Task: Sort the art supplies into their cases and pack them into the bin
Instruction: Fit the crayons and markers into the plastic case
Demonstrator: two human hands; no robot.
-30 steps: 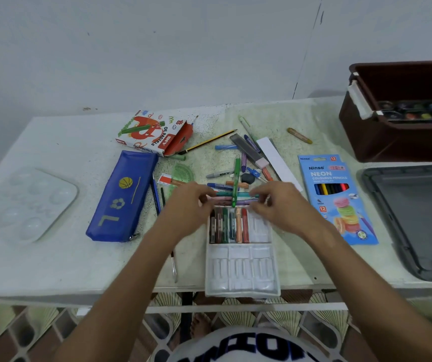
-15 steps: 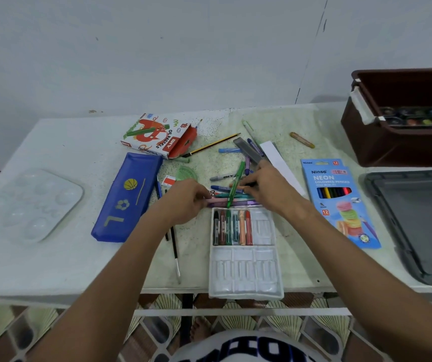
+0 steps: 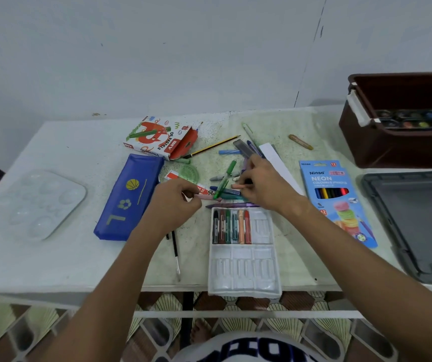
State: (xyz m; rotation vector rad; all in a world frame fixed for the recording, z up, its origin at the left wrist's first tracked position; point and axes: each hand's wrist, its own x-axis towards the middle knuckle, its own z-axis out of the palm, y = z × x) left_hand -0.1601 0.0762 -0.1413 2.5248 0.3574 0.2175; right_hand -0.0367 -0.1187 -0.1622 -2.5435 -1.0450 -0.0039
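Note:
A white plastic pastel tray point(image 3: 244, 273) lies at the table's front edge with several oil pastels point(image 3: 231, 226) in its upper left slots. Just beyond it is a loose pile of pastels and pens point(image 3: 225, 184). My left hand point(image 3: 175, 202) pinches a pink pastel point(image 3: 205, 197) at the pile's left side. My right hand point(image 3: 264, 186) pinches a peach pastel point(image 3: 238, 186) over the pile. The oil pastel box point(image 3: 161, 138) lies open behind. The brown bin point(image 3: 402, 142) at the far right holds a paint palette point(image 3: 410, 118).
A blue pencil case point(image 3: 128, 197) lies left of the pile, a clear mixing palette point(image 3: 37, 202) at far left. A Ninso coloured pencil box point(image 3: 335, 199) and a grey lid point(image 3: 418, 226) lie right. A paintbrush point(image 3: 175, 252), a pencil point(image 3: 214, 146) and a tan pastel point(image 3: 300, 141) lie loose.
My right hand moved back from the tray into the pile and took a peach pastel. My left hand stayed at the pile's left and now pinches a pink one.

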